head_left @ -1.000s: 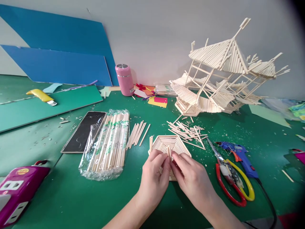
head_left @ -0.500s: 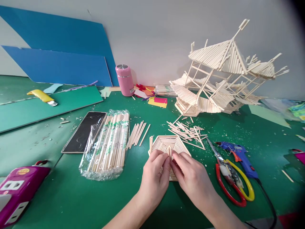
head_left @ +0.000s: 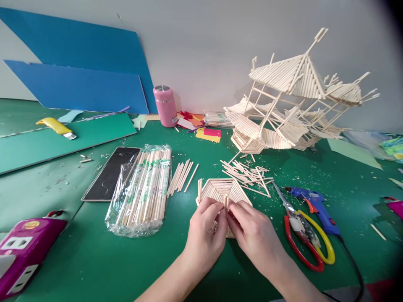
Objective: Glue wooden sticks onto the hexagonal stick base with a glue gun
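Between the fingertips of my left hand [head_left: 206,228] and my right hand [head_left: 252,226], short wooden sticks [head_left: 225,202] are pinched upright, side by side. Both hands are closed on them, and their lower ends are hidden by my fingers. Under and behind the hands lies a hexagonal panel [head_left: 231,187] made of wooden sticks laid in rings. A short upright post [head_left: 200,189] of sticks stands at its left corner. My hands cover much of the panel's near half.
Loose sticks [head_left: 248,174] lie beyond the panel. Scissors [head_left: 302,235] and a blue glue gun [head_left: 316,205] sit to the right. Wrapped sticks [head_left: 143,193] and a dark phone-like slab [head_left: 110,176] are left. A stick pavilion model [head_left: 286,100] and a pink flask [head_left: 165,107] stand behind.
The held sticks and my fingertips have shifted very slightly to the right. Both hands keep the same pinch, and the panel stays in place.
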{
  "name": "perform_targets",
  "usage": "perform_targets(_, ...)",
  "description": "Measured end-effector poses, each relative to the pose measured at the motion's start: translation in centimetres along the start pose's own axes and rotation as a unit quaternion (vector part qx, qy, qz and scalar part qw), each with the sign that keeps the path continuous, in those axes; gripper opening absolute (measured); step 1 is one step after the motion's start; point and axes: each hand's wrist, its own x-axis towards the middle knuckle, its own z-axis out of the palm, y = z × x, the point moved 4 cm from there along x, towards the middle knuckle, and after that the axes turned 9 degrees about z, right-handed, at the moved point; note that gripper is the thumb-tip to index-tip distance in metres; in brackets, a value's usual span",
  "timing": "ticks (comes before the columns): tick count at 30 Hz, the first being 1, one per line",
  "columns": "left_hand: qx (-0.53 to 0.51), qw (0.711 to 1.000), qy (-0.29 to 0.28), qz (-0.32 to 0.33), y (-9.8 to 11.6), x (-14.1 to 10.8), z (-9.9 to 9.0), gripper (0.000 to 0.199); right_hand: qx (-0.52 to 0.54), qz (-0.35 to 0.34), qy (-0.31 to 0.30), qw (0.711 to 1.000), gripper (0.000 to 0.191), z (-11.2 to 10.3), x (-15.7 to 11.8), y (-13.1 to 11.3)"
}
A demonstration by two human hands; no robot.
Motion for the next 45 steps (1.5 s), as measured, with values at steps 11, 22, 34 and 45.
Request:
perform_targets(11,0.016,0.999,0.006,0.038,0.1,0.0,0.1,0.007,0.036,-0.004,-0.001,0.999,0.025,-0.2,-0.2,0.0)
perform_targets(22,-0.121,0.991,-0.042,-0.029,0.0,0.7,-0.3,0.015,0.220,0.064,-0.070,0.971,0.011,-1.4,0.0,0.1)
perform_targets(34,-0.255,0.954,-0.030,-0.155,-1.0,0.5,0.4,0.016,0.413,0.158,-0.168,0.881,0.024,-1.2,0.0,0.6)
perform_targets(45,-0.101,0.993,-0.038,-0.048,-0.3,0.7,-0.1,0.016,0.389,0.183,-0.123,0.895,0.033,-0.3,0.4,1.2)
